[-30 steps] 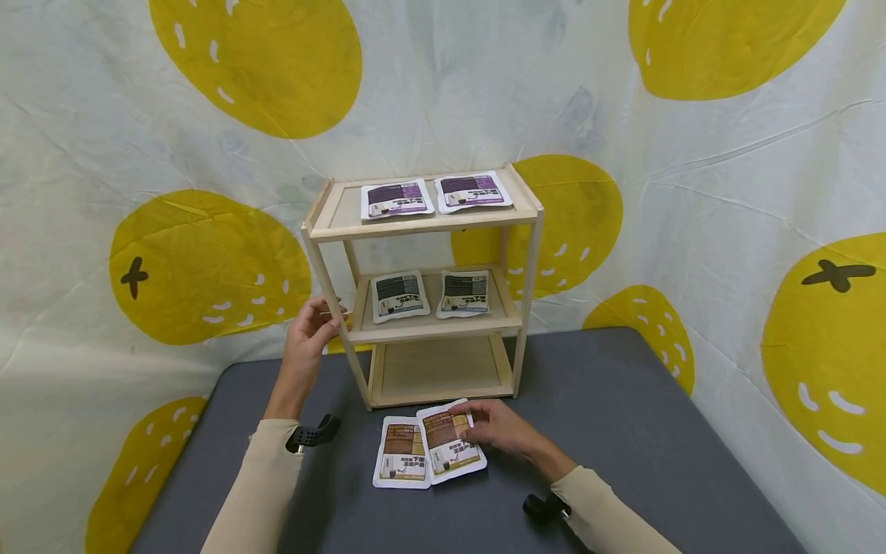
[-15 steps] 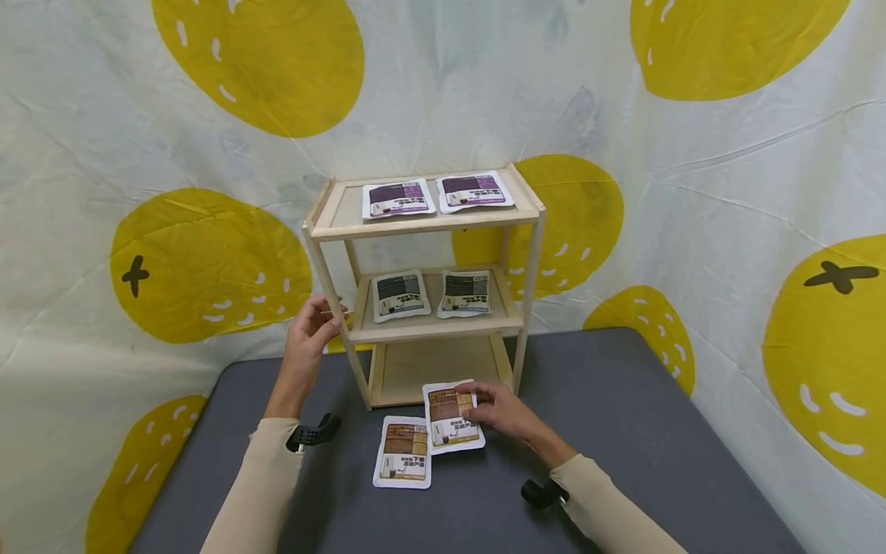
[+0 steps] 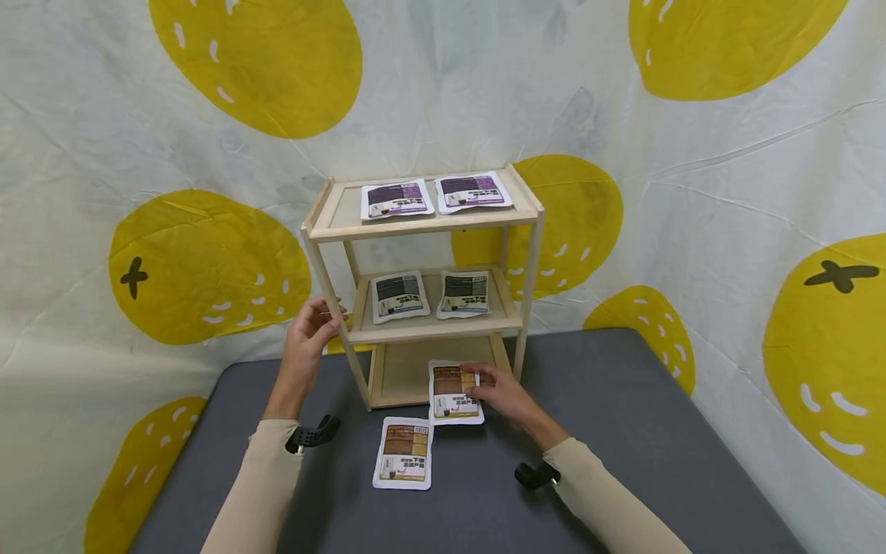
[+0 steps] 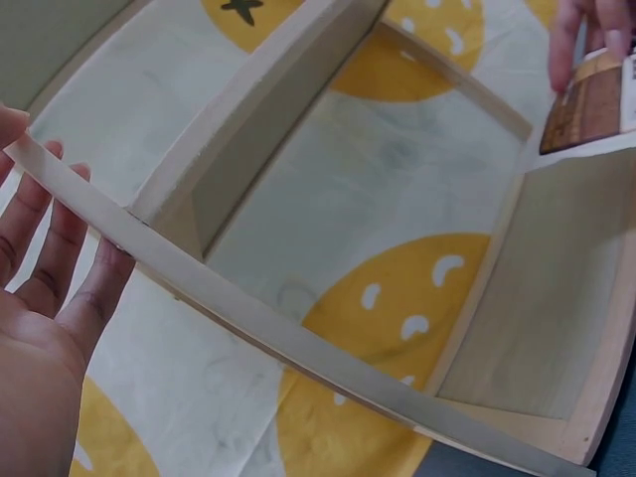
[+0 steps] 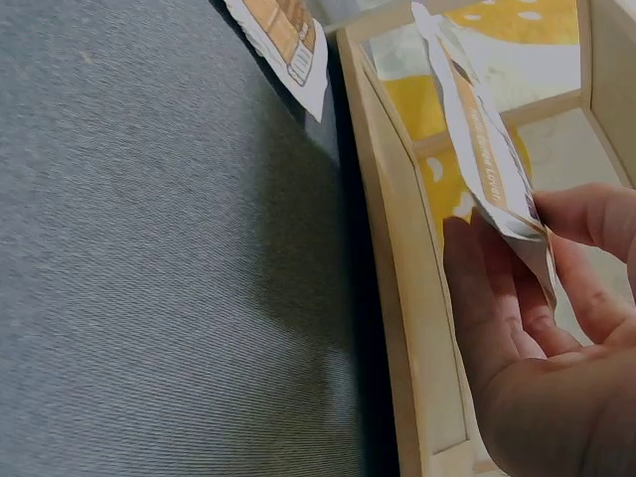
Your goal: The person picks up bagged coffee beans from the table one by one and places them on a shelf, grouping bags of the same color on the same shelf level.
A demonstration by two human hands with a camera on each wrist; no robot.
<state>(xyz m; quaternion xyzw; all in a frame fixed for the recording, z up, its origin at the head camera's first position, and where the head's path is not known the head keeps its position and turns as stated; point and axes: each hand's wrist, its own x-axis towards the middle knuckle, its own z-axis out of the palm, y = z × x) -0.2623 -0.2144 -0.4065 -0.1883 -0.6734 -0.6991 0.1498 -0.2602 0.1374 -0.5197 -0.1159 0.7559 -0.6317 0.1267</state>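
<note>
My right hand (image 3: 500, 392) pinches a white-edged pouch with a brown label (image 3: 453, 400) by its right side. The right wrist view shows this pouch (image 5: 487, 149) edge-on and raised off the table, thumb on one face and fingers on the other. In the head view it overlaps the front of the wooden rack's bottom shelf (image 3: 408, 373). A matching brown pouch (image 3: 403, 454) lies flat on the table before the rack. My left hand (image 3: 308, 331) holds the rack's front left post (image 4: 229, 293), its thumb on the near side and its fingers behind.
Two purple-labelled pouches, one left (image 3: 397, 200) and one right (image 3: 473, 191), lie on the top shelf. On the middle shelf are two dark-labelled pouches, left (image 3: 400, 296) and right (image 3: 464, 295). The grey table (image 3: 623, 431) meets a yellow-patterned cloth (image 3: 692, 192) behind the rack.
My right hand has carried the brown pouch up from beside the other one, forward to the bottom shelf's front edge, straightening it. My left hand has stayed on the post.
</note>
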